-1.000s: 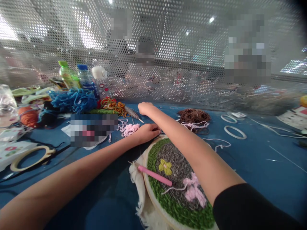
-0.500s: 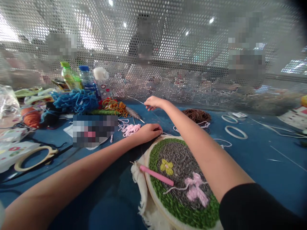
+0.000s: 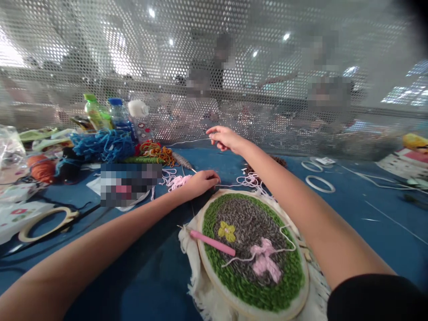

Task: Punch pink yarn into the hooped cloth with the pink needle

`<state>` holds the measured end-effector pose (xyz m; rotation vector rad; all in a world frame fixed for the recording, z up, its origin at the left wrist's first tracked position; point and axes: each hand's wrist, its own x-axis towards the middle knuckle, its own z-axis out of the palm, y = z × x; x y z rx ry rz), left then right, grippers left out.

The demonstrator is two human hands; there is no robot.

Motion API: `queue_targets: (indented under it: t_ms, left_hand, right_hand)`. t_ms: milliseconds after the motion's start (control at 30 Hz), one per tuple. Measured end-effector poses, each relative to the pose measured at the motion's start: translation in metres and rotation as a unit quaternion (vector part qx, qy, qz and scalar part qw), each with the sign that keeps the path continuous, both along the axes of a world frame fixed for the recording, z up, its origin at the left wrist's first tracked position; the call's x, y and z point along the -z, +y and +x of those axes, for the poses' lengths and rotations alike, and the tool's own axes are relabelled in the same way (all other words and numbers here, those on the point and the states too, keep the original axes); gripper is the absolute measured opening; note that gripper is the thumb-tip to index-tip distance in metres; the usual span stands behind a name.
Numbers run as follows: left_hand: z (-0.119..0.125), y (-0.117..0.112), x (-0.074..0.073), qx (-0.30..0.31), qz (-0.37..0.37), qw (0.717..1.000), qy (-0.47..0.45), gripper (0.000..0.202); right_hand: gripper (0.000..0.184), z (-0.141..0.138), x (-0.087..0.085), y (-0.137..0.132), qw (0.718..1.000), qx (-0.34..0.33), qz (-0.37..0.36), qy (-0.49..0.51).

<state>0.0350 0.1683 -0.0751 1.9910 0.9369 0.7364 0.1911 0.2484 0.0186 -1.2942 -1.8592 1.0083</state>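
An embroidery hoop (image 3: 302,285) lies on the blue table (image 3: 361,232), its cloth filled with green and grey yarn, a yellow flower and a pink flower. A pink punch needle (image 3: 212,242) rests across its left side. My right hand (image 3: 223,137) is raised above the table, its fingers pinched on a thin white yarn strand (image 3: 187,142) that stretches out to the left. Just beyond the hoop's far rim, my left hand (image 3: 203,181) rests closed on the table, apparently pinching the same white yarn, beside a small heap of pink yarn (image 3: 179,180).
Blue yarn (image 3: 103,145), orange yarn (image 3: 42,168), three bottles (image 3: 115,113) and a spare wooden hoop (image 3: 43,223) crowd the left. Brown yarn (image 3: 277,161) and white rings (image 3: 319,183) lie at the right. A perforated metal screen (image 3: 267,89) walls off the table's far edge.
My right hand has risen from the table surface and drawn the white yarn strand taut in the air. The left hand has stayed at the hoop's far rim.
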Motion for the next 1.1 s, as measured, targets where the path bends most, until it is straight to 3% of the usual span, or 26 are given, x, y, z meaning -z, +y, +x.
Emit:
queue_targets:
  t_ms: [133,267,367,433,567,700,833,900,1000,1100]
  left_hand:
    - [-0.008,0.014,-0.016,-0.077,-0.034,0.992,-0.090,0.012]
    - [-0.027,0.033,-0.047,-0.151,-0.090,0.966,-0.190,0.027]
    - [-0.044,0.040,-0.071,-0.161,-0.150,0.943,-0.251,0.038]
    - [-0.057,0.043,-0.083,-0.158,-0.174,0.930,-0.283,0.033]
    - [-0.080,0.052,-0.091,-0.178,-0.180,0.913,-0.320,0.024]
    - [-0.075,0.061,-0.081,-0.211,-0.183,0.917,-0.285,0.030]
    - [-0.051,0.059,-0.065,-0.182,-0.227,0.946,-0.141,0.037]
    - [-0.044,0.054,-0.065,-0.152,-0.232,0.959,-0.057,0.033]
    - [-0.041,0.040,-0.085,-0.109,-0.175,0.979,0.007,0.025]
    - [-0.041,0.009,-0.123,-0.082,-0.042,0.995,-0.040,0.024]
  right_hand:
    - [0.017,0.009,-0.010,-0.008,0.999,0.026,0.023,0.040]
    - [0.017,0.011,-0.014,-0.023,0.997,0.002,0.023,0.072]
    - [0.019,0.005,-0.012,-0.037,0.995,-0.036,0.011,0.091]
    - [0.020,0.002,-0.010,-0.045,0.993,-0.065,-0.007,0.100]
    - [0.017,0.007,-0.008,-0.052,0.988,-0.082,-0.030,0.124]
    - [0.022,0.019,-0.012,-0.051,0.986,-0.058,-0.018,0.157]
    - [0.020,0.022,-0.024,-0.055,0.978,-0.039,0.041,0.201]
    - [0.013,0.020,-0.033,-0.063,0.971,-0.032,0.082,0.223]
    - [0.006,0.015,-0.047,-0.087,0.954,-0.048,0.166,0.245]
    - [0.012,0.006,-0.059,-0.124,0.920,-0.118,0.299,0.223]
